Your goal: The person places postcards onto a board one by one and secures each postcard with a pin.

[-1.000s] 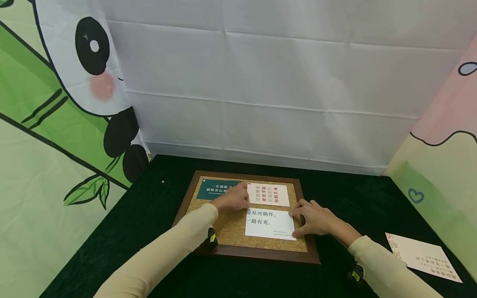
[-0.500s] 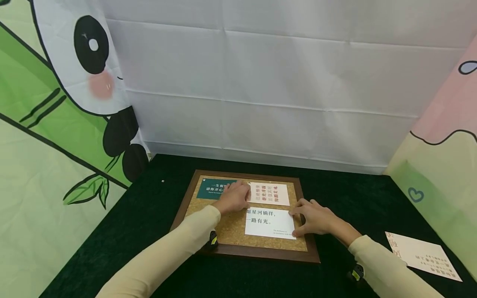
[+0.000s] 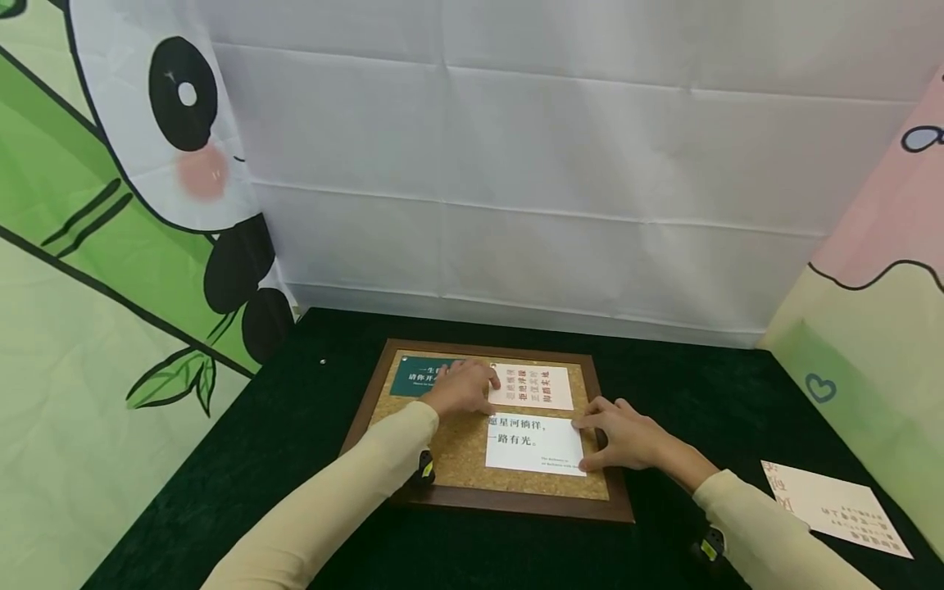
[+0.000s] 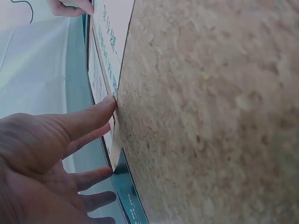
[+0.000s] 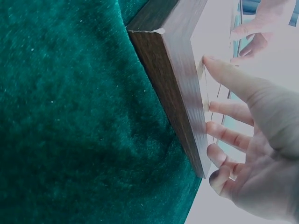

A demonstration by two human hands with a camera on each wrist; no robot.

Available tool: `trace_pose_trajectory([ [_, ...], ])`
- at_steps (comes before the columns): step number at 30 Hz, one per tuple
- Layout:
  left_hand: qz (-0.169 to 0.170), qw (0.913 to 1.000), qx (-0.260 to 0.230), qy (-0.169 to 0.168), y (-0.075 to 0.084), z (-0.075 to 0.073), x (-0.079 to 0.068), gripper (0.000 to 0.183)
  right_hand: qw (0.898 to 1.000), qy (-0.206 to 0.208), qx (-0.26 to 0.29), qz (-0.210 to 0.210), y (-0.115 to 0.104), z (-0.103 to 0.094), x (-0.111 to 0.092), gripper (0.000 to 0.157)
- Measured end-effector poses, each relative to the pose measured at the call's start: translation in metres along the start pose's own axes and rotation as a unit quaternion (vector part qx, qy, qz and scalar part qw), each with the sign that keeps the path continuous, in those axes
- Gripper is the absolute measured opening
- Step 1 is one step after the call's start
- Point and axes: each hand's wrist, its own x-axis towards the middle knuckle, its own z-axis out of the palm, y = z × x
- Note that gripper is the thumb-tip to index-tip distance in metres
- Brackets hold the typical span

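A white card [image 3: 534,443] with dark printed characters lies on the lower right of a wood-framed cork board [image 3: 457,459]. My left hand [image 3: 460,388] has its thumb at this card's upper left corner. Its other fingers are spread over the gap between the teal card [image 3: 413,376] and the red-lettered card [image 3: 538,385], partly covering the teal one. From the right side my right hand [image 3: 627,434] touches the white card's edge, thumb low and index finger higher. In the right wrist view its thumb [image 5: 233,77] stands apart from the fingers.
A loose pale card [image 3: 841,510] with reddish print lies on the dark green cloth [image 3: 686,393] at the right. One tiny shiny dot [image 3: 322,361] is on the cloth left of the board. A white curtain [image 3: 516,164] hangs behind.
My left hand has spread its fingers from the card's upper left corner toward the back of the board, over more of the teal card. My right hand keeps its place.
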Motion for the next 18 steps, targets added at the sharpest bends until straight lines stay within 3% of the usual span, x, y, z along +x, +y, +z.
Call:
trace_pose_trajectory([
  [10,-0.006,0.9999,0.006,-0.014,0.004,0.001,0.003,0.04,1.0,0.016,0.009,-0.006,0.009,-0.001,-0.007,0.069],
  [18,-0.005,0.9999,0.011,-0.007,0.003,-0.001,0.005,0.041,0.997,0.075,0.02,-0.002,0.058,-0.027,-0.041,0.069],
])
